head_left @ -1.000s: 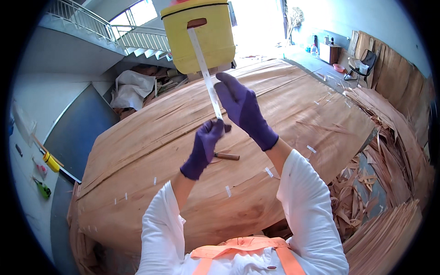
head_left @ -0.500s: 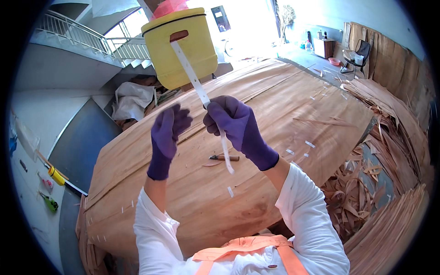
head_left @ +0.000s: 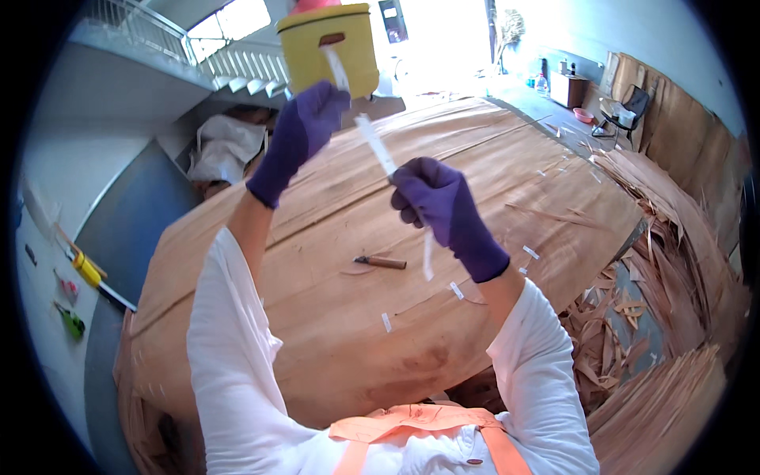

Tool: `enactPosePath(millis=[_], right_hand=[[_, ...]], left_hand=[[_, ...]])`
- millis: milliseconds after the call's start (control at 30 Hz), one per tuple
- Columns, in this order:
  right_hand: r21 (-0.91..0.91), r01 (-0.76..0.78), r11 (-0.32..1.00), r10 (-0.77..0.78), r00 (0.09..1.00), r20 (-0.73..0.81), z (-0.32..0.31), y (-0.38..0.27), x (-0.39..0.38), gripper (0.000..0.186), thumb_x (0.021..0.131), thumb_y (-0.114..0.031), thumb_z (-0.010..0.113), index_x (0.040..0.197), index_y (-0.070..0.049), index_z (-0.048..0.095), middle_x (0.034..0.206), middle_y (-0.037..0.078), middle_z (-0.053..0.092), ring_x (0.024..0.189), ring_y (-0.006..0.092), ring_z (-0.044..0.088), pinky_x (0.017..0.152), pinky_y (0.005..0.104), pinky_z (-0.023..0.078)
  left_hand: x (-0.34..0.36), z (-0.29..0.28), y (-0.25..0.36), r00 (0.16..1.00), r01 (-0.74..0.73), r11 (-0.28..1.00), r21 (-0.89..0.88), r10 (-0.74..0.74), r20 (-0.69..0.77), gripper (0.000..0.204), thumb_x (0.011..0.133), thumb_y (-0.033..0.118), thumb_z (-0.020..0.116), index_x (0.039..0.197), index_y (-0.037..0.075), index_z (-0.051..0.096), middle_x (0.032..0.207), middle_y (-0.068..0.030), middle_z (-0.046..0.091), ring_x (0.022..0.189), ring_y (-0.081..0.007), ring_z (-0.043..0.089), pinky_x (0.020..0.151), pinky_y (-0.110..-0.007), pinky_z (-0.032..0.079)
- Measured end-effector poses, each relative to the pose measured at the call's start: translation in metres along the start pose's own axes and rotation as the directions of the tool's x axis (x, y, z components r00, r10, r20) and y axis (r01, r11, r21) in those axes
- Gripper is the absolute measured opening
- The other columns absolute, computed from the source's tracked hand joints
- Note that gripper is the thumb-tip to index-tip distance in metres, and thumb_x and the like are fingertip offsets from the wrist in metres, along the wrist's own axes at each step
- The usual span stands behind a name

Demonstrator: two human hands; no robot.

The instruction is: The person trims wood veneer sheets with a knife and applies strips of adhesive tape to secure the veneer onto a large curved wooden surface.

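Observation:
A yellow bucket-like dispenser [head_left: 332,59] hangs in front of me, with white tape [head_left: 336,66] coming out of its slot. My left hand [head_left: 307,127], in a purple glove, is closed at the lower end of that tape. A separate strip of white tape [head_left: 375,147] slants up and left from my right hand [head_left: 447,206], also gloved; its fingers are closed on the strip, and a tail hangs below them. Beneath the hands, a wooden-handled knife [head_left: 383,262] lies on the broad wood veneer sheet [head_left: 317,332]. Short white tape pieces [head_left: 457,290] are stuck to the veneer.
Scrap veneer [head_left: 598,340] is heaped beyond the sheet's right edge, beside stacked veneer strips [head_left: 673,419]. A black chair [head_left: 629,115] and a pink basin [head_left: 583,115] stand at the far right. Stairs with a railing [head_left: 245,63] rise at the back left.
My left hand has moved up to the tape below the dispenser. The strip in my right hand is now separate from the dispenser's tape, and that hand has shifted slightly right.

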State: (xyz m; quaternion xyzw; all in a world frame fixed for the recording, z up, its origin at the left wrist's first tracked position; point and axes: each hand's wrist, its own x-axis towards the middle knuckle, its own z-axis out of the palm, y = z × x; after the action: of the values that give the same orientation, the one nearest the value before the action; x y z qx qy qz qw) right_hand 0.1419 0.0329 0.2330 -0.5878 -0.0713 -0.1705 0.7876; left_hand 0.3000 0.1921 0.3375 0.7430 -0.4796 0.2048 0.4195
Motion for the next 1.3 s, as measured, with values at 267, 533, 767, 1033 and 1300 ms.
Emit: enactPosePath(millis=[267,533,767,1033,1300], right_hand=[[0.172,-0.321,0.931,0.32,0.947,0.037,-0.019,0.063,-0.031,0.019,0.095,-0.018,0.057,0.102,-0.001,0.062,0.067,0.002,0.057,0.046,0.0032,0.043,0.04,0.0158,0.031],[0.191,-0.725,0.662,0.724,0.684,0.091,0.035,0.178,-0.09,0.018,0.096,-0.019,0.055,0.107,-0.006,0.061,0.069,0.001,0.058,0.045,0.0048,0.048,0.039,0.0161,0.037],[0.045,-0.827,0.56,0.81,0.558,0.18,0.143,0.237,-0.088,0.02,0.096,-0.021,0.056,0.11,-0.008,0.06,0.073,0.002,0.061,0.049,0.0047,0.052,0.041,0.0171,0.039],[-0.165,-0.86,0.484,0.867,0.445,0.225,0.285,0.311,-0.08,0.023,0.095,-0.026,0.057,0.109,-0.007,0.06,0.076,0.002,0.062,0.053,0.0054,0.054,0.045,0.0182,0.041],[-0.175,-0.856,0.487,0.86,0.435,0.268,0.365,0.376,-0.065,0.025,0.094,-0.025,0.058,0.107,-0.004,0.059,0.076,0.004,0.063,0.054,0.0085,0.056,0.046,0.0208,0.041]], left_hand=[[-0.049,-0.076,0.009,0.918,0.393,0.911,0.125,-0.382,-0.106,0.047,0.095,0.046,0.056,0.077,0.003,0.065,0.059,-0.0032,0.059,0.05,-0.0077,0.056,0.045,-0.023,0.045],[-0.258,-0.163,-0.105,0.809,0.531,0.843,0.083,-0.476,-0.346,0.026,0.097,0.025,0.055,0.104,0.002,0.063,0.079,-0.002,0.062,0.063,-0.008,0.055,0.06,-0.021,0.045],[-0.493,-0.256,-0.192,0.467,0.881,0.428,0.202,-0.719,-0.515,0.025,0.09,0.018,0.06,0.11,0.003,0.062,0.083,-0.0096,0.067,0.072,-0.0154,0.063,0.068,-0.028,0.051],[-0.617,-0.226,-0.225,0.796,0.595,0.569,0.567,-0.517,-0.316,0.032,0.08,0.004,0.059,0.111,0.008,0.062,0.117,-0.0129,0.061,0.111,-0.0327,0.057,0.092,-0.041,0.047],[-0.61,-0.198,-0.26,0.86,0.442,0.632,0.637,-0.501,-0.099,0.038,0.075,0.002,0.059,0.112,0.01,0.063,0.122,-0.0073,0.06,0.116,-0.0276,0.055,0.099,-0.041,0.043]])
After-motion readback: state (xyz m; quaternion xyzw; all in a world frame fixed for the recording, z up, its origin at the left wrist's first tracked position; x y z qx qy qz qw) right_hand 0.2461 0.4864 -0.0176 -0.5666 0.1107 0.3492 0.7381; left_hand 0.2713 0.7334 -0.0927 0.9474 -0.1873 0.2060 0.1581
